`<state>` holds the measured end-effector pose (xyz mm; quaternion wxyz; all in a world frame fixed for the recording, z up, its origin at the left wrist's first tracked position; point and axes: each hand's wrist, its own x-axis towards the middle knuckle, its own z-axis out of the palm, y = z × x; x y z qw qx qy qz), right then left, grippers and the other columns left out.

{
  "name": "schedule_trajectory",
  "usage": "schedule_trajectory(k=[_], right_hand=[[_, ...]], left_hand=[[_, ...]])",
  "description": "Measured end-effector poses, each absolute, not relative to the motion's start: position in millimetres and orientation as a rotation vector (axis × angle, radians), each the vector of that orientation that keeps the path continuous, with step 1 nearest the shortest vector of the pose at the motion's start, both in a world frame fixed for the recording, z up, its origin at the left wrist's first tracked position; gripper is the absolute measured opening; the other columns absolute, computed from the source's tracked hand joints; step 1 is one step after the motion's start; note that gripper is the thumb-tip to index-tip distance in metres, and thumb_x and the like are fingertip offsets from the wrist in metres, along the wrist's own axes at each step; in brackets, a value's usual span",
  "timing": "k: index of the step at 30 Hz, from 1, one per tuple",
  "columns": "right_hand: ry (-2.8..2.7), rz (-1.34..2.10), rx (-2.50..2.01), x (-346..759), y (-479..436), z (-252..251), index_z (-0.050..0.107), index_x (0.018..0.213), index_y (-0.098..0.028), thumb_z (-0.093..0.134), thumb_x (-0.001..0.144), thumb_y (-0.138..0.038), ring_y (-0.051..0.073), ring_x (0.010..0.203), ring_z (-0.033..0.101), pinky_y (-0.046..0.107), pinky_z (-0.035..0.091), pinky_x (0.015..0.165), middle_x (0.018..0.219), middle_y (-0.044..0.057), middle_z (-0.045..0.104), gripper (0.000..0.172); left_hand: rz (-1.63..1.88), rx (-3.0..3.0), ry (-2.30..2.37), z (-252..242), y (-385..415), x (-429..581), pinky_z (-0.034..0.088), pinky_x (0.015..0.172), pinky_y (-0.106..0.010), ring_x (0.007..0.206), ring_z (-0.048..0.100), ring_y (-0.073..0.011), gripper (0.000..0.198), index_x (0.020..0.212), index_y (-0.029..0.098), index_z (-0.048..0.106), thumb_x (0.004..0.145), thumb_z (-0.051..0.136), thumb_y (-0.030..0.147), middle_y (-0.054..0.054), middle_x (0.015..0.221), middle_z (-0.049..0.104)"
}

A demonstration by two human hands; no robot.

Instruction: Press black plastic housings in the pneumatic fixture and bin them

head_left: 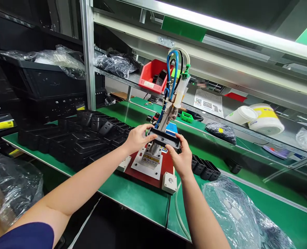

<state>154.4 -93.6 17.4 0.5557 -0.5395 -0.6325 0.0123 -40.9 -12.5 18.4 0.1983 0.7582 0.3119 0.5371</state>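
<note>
Half-curled, left hand [140, 139] and right hand [182, 156] grip opposite ends of a seemingly light, stiff black tray [166, 139], best held there.

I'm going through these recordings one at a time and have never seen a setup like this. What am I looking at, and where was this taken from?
This is a single view from a camera worn on a person's head, looking forward and down. There is no robot; the arms are the person's own. The left hand and right hand hold a shallow black part between them, one at each end. In view with it is a benchtop machine with blue hoses and a syringe-like tube, on a red base. On the green bench, many black pieces are piled to the left; a short row stands to the right, near clear plastic. The shelf behind carries a red bin.
</note>
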Motion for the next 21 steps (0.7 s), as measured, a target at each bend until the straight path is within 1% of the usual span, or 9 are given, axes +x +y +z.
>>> schedule_trajectory(k=[3,6,9,11,14,18,21], right_hand=[[-1.517,0.049,-1.340,159.4,-71.9,16.7,0.057,0.125,-0.023,0.067,0.077,-0.053,0.028,0.114,0.055,0.046,0.042,0.099,0.123,0.010,0.060,0.058],[-1.494,0.174,-1.391,161.3,-61.4,14.2,0.060,0.121,-0.021,0.065,0.076,-0.055,0.028,0.105,0.059,0.046,0.045,0.092,0.119,0.011,0.063,0.057],[-1.431,0.358,-1.349,160.0,-59.2,15.4,0.060,0.118,-0.019,0.063,0.076,-0.057,0.025,0.091,0.062,0.040,0.050,0.080,0.109,0.011,0.066,0.057],[-1.414,0.422,-1.313,158.1,-59.4,17.2,0.061,0.115,-0.017,0.063,0.076,-0.057,0.023,0.083,0.062,0.036,0.050,0.074,0.103,0.010,0.068,0.056],[-1.416,0.396,-1.340,155.7,-59.0,18.4,0.061,0.114,-0.016,0.062,0.077,-0.058,0.020,0.074,0.059,0.034,0.049,0.070,0.097,0.008,0.068,0.056],[-1.406,0.343,-1.350,154.9,-56.8,18.0,0.062,0.112,-0.016,0.061,0.077,-0.059,0.019,0.073,0.058,0.033,0.047,0.068,0.092,0.008,0.067,0.056],[-1.404,0.354,-1.335,156.0,-55.6,18.5,0.063,0.109,-0.016,0.062,0.077,-0.059,0.018,0.069,0.056,0.032,0.047,0.064,0.089,0.007,0.067,0.055]], left_hand=[[1.440,2.087,0.998,14.7,4.3,-34.7,0.045,0.083,-0.032,0.091,0.060,-0.0204,0.046,0.110,0.021,0.063,0.084,0.054,0.058,-0.005,0.105,0.067],[1.424,2.064,1.018,8.9,12.6,-28.2,0.046,0.080,-0.031,0.086,0.060,-0.0188,0.041,0.109,0.022,0.064,0.089,0.047,0.053,-0.005,0.105,0.067],[1.417,2.049,0.986,6.3,17.4,-22.0,0.045,0.083,-0.030,0.090,0.060,-0.0182,0.040,0.107,0.023,0.064,0.091,0.042,0.052,-0.004,0.107,0.065],[1.408,2.039,0.959,6.4,20.9,-18.6,0.045,0.086,-0.030,0.096,0.060,-0.0190,0.042,0.103,0.022,0.065,0.092,0.039,0.053,-0.004,0.105,0.066],[1.382,2.014,0.922,7.7,26.8,-15.5,0.045,0.087,-0.028,0.096,0.062,-0.0189,0.046,0.100,0.022,0.065,0.093,0.034,0.055,-0.002,0.101,0.067],[1.347,1.998,0.926,9.8,31.7,-14.4,0.045,0.085,-0.028,0.093,0.062,-0.0191,0.049,0.100,0.022,0.064,0.093,0.031,0.058,-0.002,0.098,0.069],[1.316,2.009,0.948,11.5,32.2,-14.3,0.045,0.083,-0.029,0.091,0.063,-0.0198,0.049,0.098,0.023,0.064,0.092,0.032,0.058,-0.002,0.094,0.069]])
